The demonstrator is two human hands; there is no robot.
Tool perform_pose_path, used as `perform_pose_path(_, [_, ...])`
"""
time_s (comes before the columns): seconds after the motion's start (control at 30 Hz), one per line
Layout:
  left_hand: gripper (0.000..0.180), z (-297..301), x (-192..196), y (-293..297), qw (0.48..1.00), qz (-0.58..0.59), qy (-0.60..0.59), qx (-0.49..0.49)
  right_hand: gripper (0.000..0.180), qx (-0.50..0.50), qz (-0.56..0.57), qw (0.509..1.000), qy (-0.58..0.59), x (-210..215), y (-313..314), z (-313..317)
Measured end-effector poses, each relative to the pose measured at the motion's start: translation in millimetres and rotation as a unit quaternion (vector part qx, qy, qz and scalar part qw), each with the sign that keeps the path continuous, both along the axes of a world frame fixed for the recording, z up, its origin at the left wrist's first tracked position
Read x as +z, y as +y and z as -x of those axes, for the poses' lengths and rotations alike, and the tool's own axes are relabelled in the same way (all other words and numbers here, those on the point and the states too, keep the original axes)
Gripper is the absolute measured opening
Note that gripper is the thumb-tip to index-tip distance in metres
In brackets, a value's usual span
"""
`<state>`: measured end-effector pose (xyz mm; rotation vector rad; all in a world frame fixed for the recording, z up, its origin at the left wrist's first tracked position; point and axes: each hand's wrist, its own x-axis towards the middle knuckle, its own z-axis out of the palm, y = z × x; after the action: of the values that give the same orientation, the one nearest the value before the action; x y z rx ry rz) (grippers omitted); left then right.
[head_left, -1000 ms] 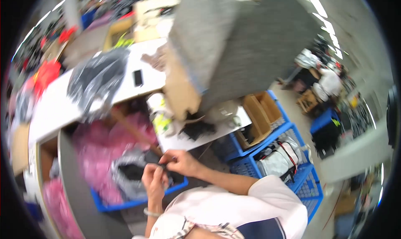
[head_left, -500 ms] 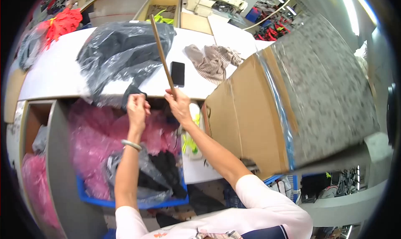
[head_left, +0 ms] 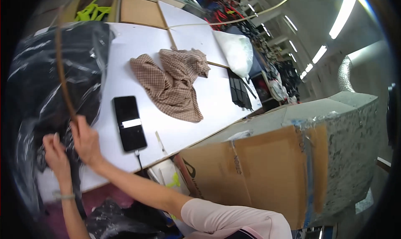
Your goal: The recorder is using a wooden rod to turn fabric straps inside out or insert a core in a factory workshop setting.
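Grip first: the right hand [head_left: 86, 143] is closed around the near end of a long, thin brown stick [head_left: 62, 78], while the fingers of the left hand [head_left: 57, 157] are curled together by the bag's near part, and blur hides whether they pinch film, dark material or nothing. From the right-hand grip the stick's long axis runs away from the person and slightly leftward, its look of a bend perhaps owed to the lens. Beneath its line, at the left end of the white surface [head_left: 125, 42], lies a large clear plastic bag with dark contents [head_left: 37, 72]; whether stick and bag touch cannot be told. The bag spreads forward of both hands, the left hand being nearer its near part and the right hand nearer its right edge. Just right of the right hand lies a black rectangular phone [head_left: 129, 141]; beyond that, a crumpled brown-and-white checked cloth [head_left: 175, 84]. Farther right, past the surface's edge, stands a large tan cardboard box [head_left: 267, 168].
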<state>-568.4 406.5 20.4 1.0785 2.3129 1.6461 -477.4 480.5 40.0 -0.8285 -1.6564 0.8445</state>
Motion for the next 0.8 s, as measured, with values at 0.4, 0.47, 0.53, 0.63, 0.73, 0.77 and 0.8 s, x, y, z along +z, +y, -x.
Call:
perform_pose_path(0.4, [0.016,-20,8,7,0.996,0.045,-0.077,-0.020,0.021,0.002,0.042,0.999,-0.024,-3,4,-18])
perform_pose_path(0.47, [0.016,-17,9,6,0.995,0.040,-0.088,-0.026,0.021,0.006,0.046,0.999,-0.023,1,4,-17])
perform_pose_path(0.53, [0.015,-14,8,6,0.996,0.032,-0.083,-0.025,0.020,0.000,0.039,0.999,-0.015,4,4,-13])
perform_pose_path(0.63, [0.015,-10,6,6,0.996,0.022,-0.086,-0.025,0.020,0.003,0.035,0.999,-0.013,5,5,-11])
perform_pose_path(0.73, [0.016,-11,8,6,0.995,0.015,-0.094,-0.025,0.020,0.006,0.035,0.999,-0.013,6,4,-12])
perform_pose_path(0.77, [0.017,-12,9,7,0.995,0.010,-0.096,-0.026,0.020,0.006,0.034,0.999,-0.011,6,4,-12])
perform_pose_path(0.8, [0.017,-14,9,7,0.995,0.009,-0.094,-0.026,0.021,0.008,0.027,0.999,-0.017,5,3,-13])
